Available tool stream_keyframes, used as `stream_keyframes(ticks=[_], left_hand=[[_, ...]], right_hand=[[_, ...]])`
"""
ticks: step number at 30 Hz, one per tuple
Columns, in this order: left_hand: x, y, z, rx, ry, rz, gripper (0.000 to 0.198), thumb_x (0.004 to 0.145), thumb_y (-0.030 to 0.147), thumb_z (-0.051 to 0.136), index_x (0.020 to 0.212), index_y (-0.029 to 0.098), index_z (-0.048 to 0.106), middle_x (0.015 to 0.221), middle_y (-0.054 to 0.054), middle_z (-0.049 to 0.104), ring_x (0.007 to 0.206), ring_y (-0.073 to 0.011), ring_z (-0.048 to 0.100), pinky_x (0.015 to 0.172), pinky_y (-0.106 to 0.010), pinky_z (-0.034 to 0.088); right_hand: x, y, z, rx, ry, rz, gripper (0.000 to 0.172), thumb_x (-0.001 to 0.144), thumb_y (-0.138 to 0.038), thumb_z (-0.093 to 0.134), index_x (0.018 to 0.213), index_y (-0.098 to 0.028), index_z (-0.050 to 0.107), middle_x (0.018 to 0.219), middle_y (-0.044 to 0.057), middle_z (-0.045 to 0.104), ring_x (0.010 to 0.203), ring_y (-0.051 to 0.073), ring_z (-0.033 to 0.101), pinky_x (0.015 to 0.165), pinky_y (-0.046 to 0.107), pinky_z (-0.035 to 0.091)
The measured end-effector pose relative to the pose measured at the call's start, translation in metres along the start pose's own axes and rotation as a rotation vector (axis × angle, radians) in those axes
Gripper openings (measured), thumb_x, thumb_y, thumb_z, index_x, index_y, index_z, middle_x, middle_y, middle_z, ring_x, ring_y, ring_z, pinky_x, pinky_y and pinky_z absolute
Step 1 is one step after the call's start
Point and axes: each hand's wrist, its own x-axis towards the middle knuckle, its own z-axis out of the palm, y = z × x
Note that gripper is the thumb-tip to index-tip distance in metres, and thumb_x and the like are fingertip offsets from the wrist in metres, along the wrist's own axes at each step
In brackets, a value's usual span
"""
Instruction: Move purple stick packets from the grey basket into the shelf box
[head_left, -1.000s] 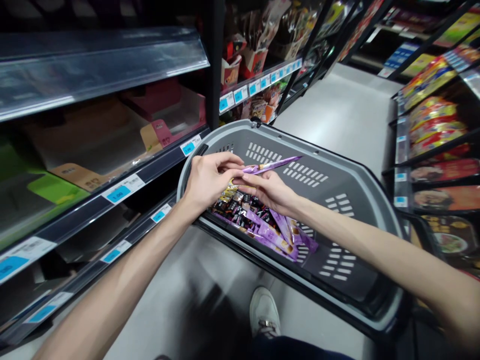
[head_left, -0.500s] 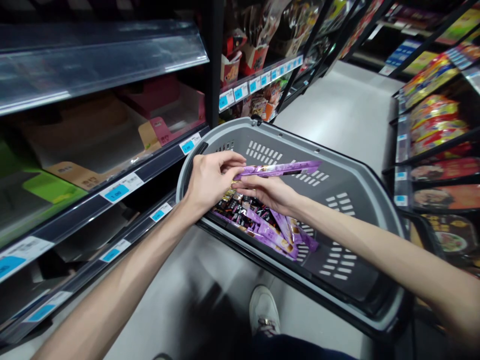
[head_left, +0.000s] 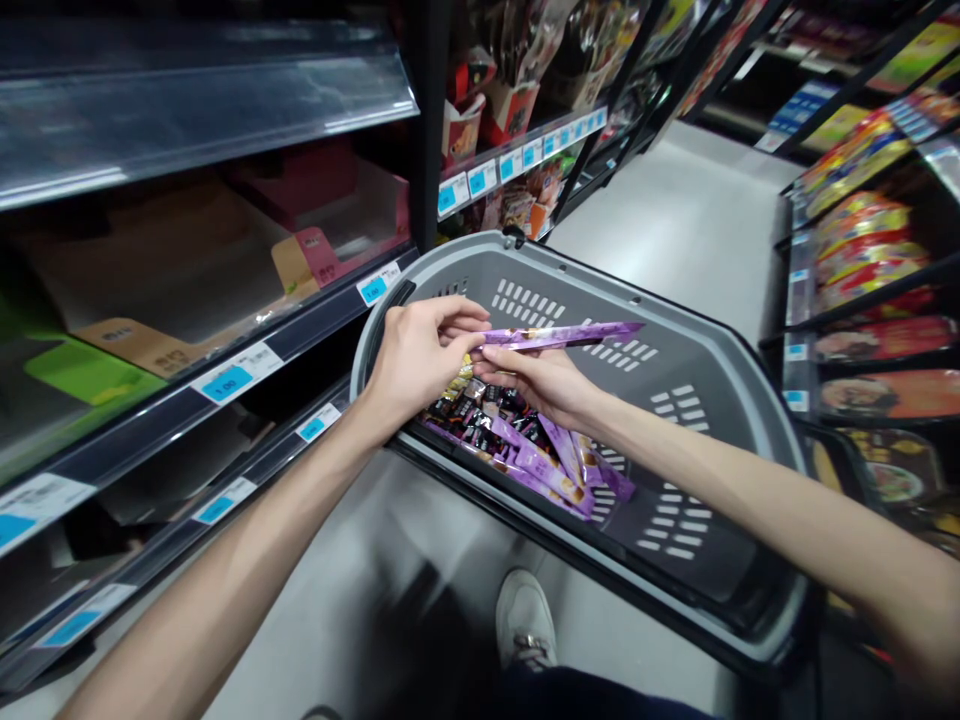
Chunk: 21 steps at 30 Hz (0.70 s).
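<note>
A long, thin purple snack packet (head_left: 570,335) lies level between my two hands, over the grey shopping basket (head_left: 742,390). My left hand (head_left: 424,350) is closed on its left end, thumb on the near side. My right hand (head_left: 536,380) pinches the same packet from below, close to the left fingertips. Its right end sticks out free. Underneath, in the left part of the basket, lie several more purple packets (head_left: 555,470) and a heap of small black-wrapped pieces (head_left: 480,410). Some of that heap is hidden behind my hands.
Shelving with price tags (head_left: 238,370) and open display boxes (head_left: 322,260) runs along the left, close to the basket rim. Snack bags (head_left: 870,250) fill racks on the right. Grey floor (head_left: 675,200) stretches away between them. My shoe (head_left: 525,615) is below the basket.
Both hands keep their hold on the purple packet, which has turned slightly. The fingers have shifted a little, and the view has moved very slightly.
</note>
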Motion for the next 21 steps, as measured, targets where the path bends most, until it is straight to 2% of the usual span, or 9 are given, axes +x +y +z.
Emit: stream_keyframes(ticks=[10,15,21], left_hand=[[0.002,-0.011,-0.002,0.023,-0.089,-0.039,0.016,0.079,0.018,0.065,0.092,0.019,0.073,0.087,-0.003,0.076,0.082,-0.0177,0.072,0.074,-0.024,0.056],[0.002,-0.009,-0.003,0.089,-0.049,-0.023,0.015,0.079,0.021,0.063,0.09,0.018,0.074,0.082,-0.002,0.075,0.075,-0.0167,0.07,0.07,-0.023,0.055],[0.001,-0.009,-0.003,0.136,0.004,-0.003,0.017,0.079,0.021,0.062,0.09,0.018,0.074,0.081,-0.002,0.075,0.074,-0.0161,0.068,0.069,-0.022,0.053]], right_hand=[[0.001,0.002,0.0,-0.043,-0.025,-0.028,0.03,0.076,-0.033,0.08,0.097,-0.014,0.072,0.092,0.009,0.075,0.079,0.015,0.072,0.078,0.025,0.061],[0.002,0.002,-0.001,-0.014,-0.057,-0.043,0.031,0.08,-0.039,0.075,0.1,-0.015,0.071,0.091,0.01,0.075,0.077,0.017,0.073,0.073,0.026,0.062],[0.001,0.0,-0.001,-0.017,-0.094,-0.056,0.033,0.083,-0.043,0.071,0.101,-0.015,0.071,0.102,0.012,0.075,0.08,0.02,0.073,0.073,0.028,0.062]])
